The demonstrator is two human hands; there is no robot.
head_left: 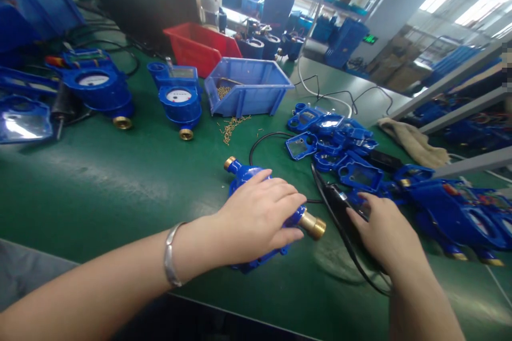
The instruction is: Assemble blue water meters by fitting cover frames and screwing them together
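The blue meter (245, 172) lies on the green table top (140, 186) directly beneath the left hand (264, 213), whose fingers and thumb are closed over its body; brass threaded ends stick out on either side of that grip; the hand hides much of the body, so how far this piece is finished cannot be told. Just right of the grip, the right hand (382, 226) is at a black object (340, 208), thumb and forefinger apart; whether it is clasped cannot be told.

Beyond the grip and to its left stands a meter with its dial showing (179, 101); farther left, another meter (98, 88) has a board exposed, so it seems unfinished; the meters to the right (460, 213) also show bare parts, and a heap of blue covers (334, 141) beyond the right hand looks unfitted, which suggests much work remains.

Past the grip, a blue bin (260, 100) holds small brass screws (224, 92), with more spilled before it; behind it sits a red bin (192, 53), contents hidden.
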